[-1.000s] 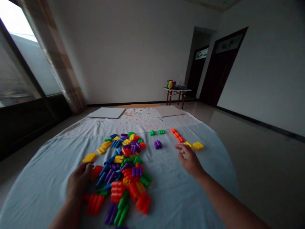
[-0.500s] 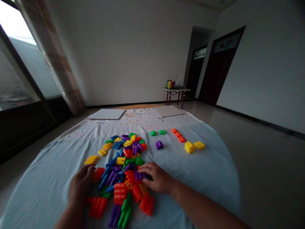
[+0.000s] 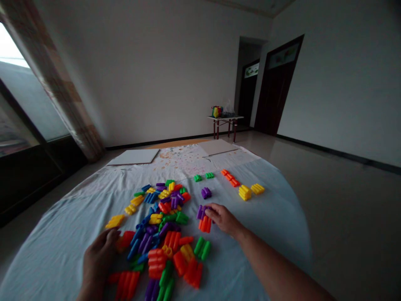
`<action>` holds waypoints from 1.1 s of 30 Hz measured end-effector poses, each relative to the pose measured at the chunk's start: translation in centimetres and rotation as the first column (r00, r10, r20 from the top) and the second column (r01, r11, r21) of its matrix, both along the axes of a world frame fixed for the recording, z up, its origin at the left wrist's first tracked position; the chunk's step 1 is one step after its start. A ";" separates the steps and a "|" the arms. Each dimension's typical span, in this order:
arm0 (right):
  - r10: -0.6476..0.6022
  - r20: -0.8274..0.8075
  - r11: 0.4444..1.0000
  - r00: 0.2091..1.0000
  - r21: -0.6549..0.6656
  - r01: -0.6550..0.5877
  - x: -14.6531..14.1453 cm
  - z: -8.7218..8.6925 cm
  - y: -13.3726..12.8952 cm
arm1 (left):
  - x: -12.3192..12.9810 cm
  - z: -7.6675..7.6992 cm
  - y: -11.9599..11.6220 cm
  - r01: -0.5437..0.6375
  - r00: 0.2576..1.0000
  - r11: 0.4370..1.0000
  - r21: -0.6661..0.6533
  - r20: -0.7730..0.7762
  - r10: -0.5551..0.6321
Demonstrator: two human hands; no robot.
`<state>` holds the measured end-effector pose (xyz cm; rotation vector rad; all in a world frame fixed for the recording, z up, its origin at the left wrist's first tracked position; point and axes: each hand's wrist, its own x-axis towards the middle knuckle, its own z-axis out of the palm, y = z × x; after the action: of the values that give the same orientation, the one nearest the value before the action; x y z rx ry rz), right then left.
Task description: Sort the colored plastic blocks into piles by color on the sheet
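the right hand has moved off the heap of plastic building blocks and now lies open and loosely curled, its fingertips against a purple block that, with an orange block, has newly appeared just right of the heap. the left hand stays half-curled and grips nothing, just beside a red-orange block, while a green block now lies slightly apart from the heap.
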<state>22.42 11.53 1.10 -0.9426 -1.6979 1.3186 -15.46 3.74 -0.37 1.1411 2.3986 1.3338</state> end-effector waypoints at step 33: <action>-0.134 0.145 0.975 0.980 0.196 0.104 0.2 -1.6 1.1 | 17.5 5.7 -2.6 0.463 0.690 0.782 -0.418 -0.383 -0.614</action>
<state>22.66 12.61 -0.48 -1.0423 -1.8184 1.0082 2.06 1.15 5.34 2.0892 2.1332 0.4997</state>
